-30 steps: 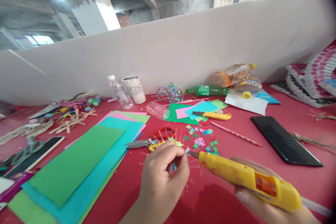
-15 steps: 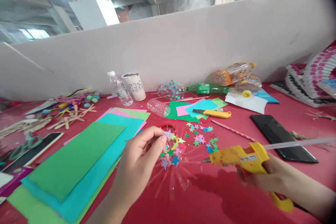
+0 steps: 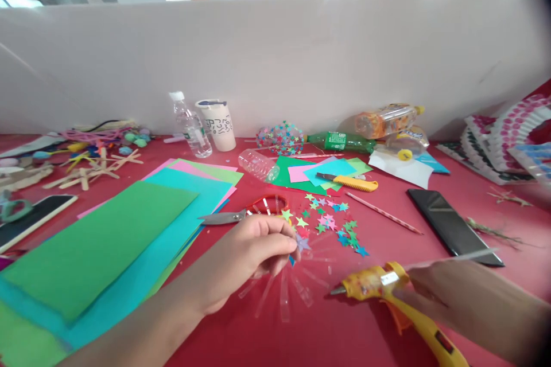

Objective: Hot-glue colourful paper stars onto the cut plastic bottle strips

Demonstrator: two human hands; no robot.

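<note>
My left hand (image 3: 258,246) is closed, pinching a small lilac paper star (image 3: 303,242) between thumb and fingertips. It hovers over a flower-like splay of clear plastic strips (image 3: 284,298), whose middle it partly hides. My right hand (image 3: 451,292) is at the back of a yellow hot glue gun (image 3: 365,284), fingers around its rear; the hand is a little blurred. The nozzle points left toward the strips, and the handle slants down toward me. Loose coloured stars (image 3: 327,222) lie just beyond. Red-handled scissors (image 3: 228,218) rest behind my left hand.
Stacked coloured paper (image 3: 112,241) covers the left side. A yellow utility knife (image 3: 353,182), a striped straw (image 3: 383,212) and a black phone (image 3: 451,223) lie to the right. Along the wall are a water bottle (image 3: 191,126), a cup (image 3: 218,126) and a green bottle (image 3: 340,141).
My left hand has moved right with the star, uncovering the scissors. The glue gun has dropped lower and turned, its handle now slanting toward me. The view has tilted down slightly.
</note>
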